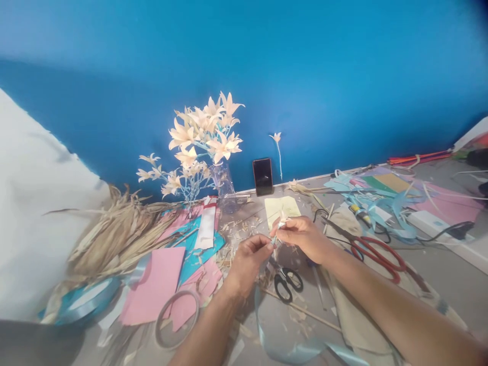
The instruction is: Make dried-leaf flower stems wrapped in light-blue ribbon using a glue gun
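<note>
My left hand and my right hand meet over the middle of the cluttered floor. Both pinch a small pale craft piece, a thin stem with a whitish tip, held between the fingertips. A light blue ribbon trails down from under my hands toward me. Black-handled scissors lie just below my hands. A pale yellow paper sheet lies just beyond them.
A clear vase of cream paper flowers stands by the blue wall, with a phone leaning beside it. Dried leaves, pink paper and a tape roll lie left. Red scissors, a glue gun and coloured sheets lie right.
</note>
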Demonstrator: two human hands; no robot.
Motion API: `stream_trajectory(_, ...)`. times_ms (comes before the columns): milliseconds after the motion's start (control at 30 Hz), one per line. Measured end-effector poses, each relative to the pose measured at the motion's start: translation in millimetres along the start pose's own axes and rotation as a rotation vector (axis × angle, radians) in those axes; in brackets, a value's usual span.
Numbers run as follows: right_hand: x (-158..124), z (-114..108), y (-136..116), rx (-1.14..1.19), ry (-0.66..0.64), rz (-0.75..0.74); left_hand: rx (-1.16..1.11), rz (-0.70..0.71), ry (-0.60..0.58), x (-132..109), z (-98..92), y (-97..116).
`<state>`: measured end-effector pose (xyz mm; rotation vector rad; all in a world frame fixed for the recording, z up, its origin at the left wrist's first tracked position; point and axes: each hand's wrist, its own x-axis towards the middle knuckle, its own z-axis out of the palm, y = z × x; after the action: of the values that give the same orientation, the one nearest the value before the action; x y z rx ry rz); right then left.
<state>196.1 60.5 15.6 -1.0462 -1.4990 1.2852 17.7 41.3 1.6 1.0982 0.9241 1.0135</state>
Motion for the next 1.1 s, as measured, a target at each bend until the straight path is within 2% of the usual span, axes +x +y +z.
stream_trajectory(200,1,-2,3,-0.012,0.039,0.038,0.149,0.054,0.077,1,1.5,0)
stream_trajectory(433,2,1,11,0.039,0.093,0.060,-0.018,-0.024,0.103,0,3.5,2)
stream_trajectory(533,4,1,10,-0.027,0.085,0.056,-0.079,-0.056,0.121,1,1.7,2)
stream_trajectory(600,6,-4,1,-0.207,0.062,0.017,-0.094,-0.062,0.152,4,-0.6,1)
stream_trajectory(700,7,-21,-24,-0.707,0.058,-0.056,-0.122,-0.065,0.203,7,-4.8,1)
stream_trajectory(767,2,-34,-39,-1.080,0.072,-0.037,-0.143,-0.058,0.220,8,-7.1,2)
stream_trajectory(833,-10,-45,-47,-1.334,0.044,0.017,-0.157,-0.050,0.226,9,-8.3,2)
stream_trajectory(967,-42,-54,-35,-1.483,-0.136,0.082,-0.177,-0.035,0.240,9,-8.3,3)
stream_trajectory(1100,-64,-51,-7,-1.484,-0.133,0.057,-0.193,-0.027,0.248,8,-6.4,1)
